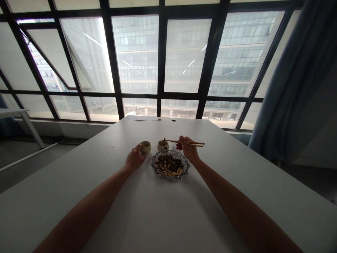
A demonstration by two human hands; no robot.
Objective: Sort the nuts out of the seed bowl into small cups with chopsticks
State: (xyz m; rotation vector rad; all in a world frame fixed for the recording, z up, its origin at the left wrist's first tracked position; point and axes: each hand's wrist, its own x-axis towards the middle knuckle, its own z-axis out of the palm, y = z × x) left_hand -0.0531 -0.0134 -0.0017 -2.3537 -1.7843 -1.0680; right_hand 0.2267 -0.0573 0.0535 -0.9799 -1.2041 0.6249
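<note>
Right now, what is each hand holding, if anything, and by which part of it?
The left hand holds the left cup by its left side. The right hand holds the chopsticks around their middle, tips by the other cup.

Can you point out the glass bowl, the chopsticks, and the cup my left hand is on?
Glass bowl (171, 178): head view, its near wall.
Chopsticks (195, 143): head view, the length right of the hand.
Cup (146, 147): head view, its outer side.

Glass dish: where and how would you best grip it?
Grip the dish by opposite sides of its rim, coming in from left and right. The scalloped edge seems to flare outward, offering fingers a hold; the small cup crowds the far side. Keep it level: it is open and filled.
</note>
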